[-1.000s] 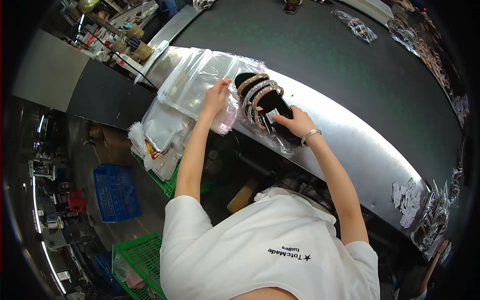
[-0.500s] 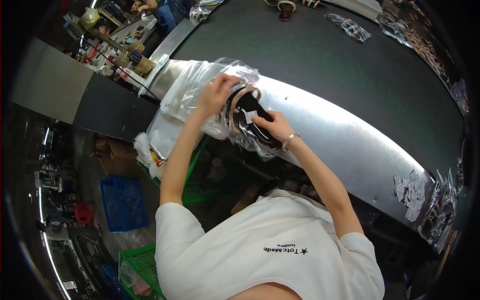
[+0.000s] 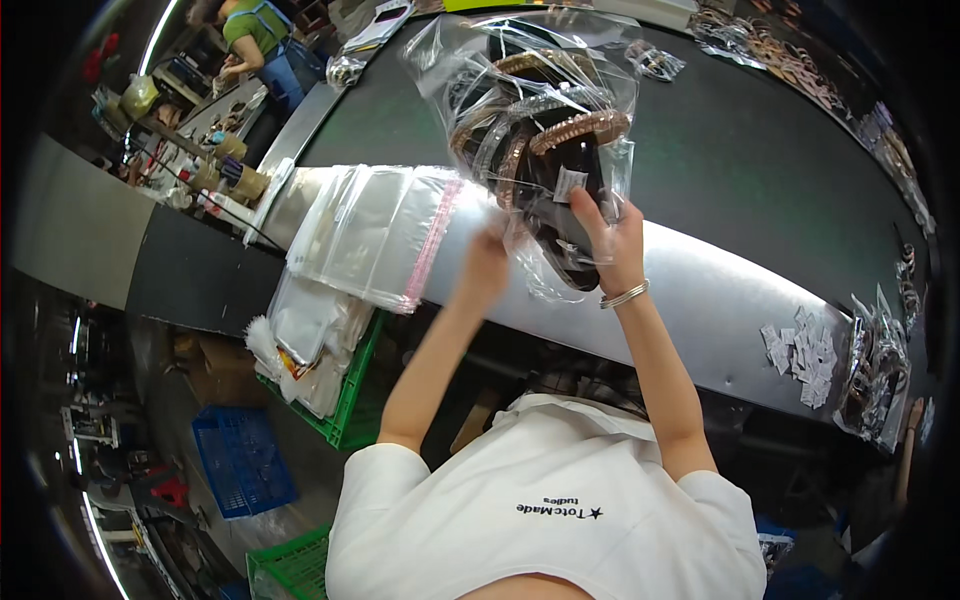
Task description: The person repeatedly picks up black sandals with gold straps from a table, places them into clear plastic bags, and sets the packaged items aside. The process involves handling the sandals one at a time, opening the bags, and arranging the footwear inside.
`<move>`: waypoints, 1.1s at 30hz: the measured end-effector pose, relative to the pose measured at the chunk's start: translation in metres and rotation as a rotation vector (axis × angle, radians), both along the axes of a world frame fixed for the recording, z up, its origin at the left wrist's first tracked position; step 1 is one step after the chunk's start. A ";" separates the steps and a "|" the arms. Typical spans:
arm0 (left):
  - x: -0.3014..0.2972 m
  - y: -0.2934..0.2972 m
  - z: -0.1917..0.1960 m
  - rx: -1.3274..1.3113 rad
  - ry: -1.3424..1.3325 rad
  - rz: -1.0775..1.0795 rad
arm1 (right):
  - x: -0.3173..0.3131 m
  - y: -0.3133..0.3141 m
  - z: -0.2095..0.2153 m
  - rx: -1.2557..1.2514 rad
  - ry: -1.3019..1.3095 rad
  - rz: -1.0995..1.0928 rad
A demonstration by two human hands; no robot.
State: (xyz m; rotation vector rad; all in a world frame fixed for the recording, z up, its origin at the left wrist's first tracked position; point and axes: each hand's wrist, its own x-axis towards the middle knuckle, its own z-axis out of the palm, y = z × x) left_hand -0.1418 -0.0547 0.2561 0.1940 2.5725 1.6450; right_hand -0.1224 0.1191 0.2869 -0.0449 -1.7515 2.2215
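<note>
In front of me, above the dark tabletop, a pair of strappy sandals [image 3: 520, 165] is inside a clear plastic bag [image 3: 437, 62]. The sandals have black soles and glittery pinkish-gold and silver straps. My right hand [image 3: 620, 245] grips their lower end, the thumb lying near a small white tag [image 3: 571, 184] on the black sole. Beside the bag's lower left edge is my left hand [image 3: 487, 265]; motion smears its fingers, and I cannot see whether they touch the plastic. A flat stack of clear bags [image 3: 370, 232] lies to its left.
White paper tags [image 3: 803, 358] are scattered on the metal table edge [image 3: 715, 320] at right, near bagged sandals [image 3: 875, 385]. A green crate [image 3: 362, 405] stands below the bag stack, a blue crate [image 3: 243, 462] on the floor. Another person [image 3: 262, 45] works at far left.
The sandals have moved up and right, away from the bag stack, and now sit deeper in the plastic. My left hand has come off their straps and moved lower and right.
</note>
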 end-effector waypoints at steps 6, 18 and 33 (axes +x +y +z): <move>0.059 0.043 -0.010 -0.027 0.308 -0.848 | 0.017 0.018 0.016 -0.156 0.103 -0.212; 0.081 0.076 -0.090 1.147 -0.731 -0.435 | 0.063 0.133 -0.163 0.170 -0.403 -0.276; 0.078 0.046 -0.088 0.483 -0.502 -0.153 | 0.101 0.033 -0.094 1.327 -0.035 -0.156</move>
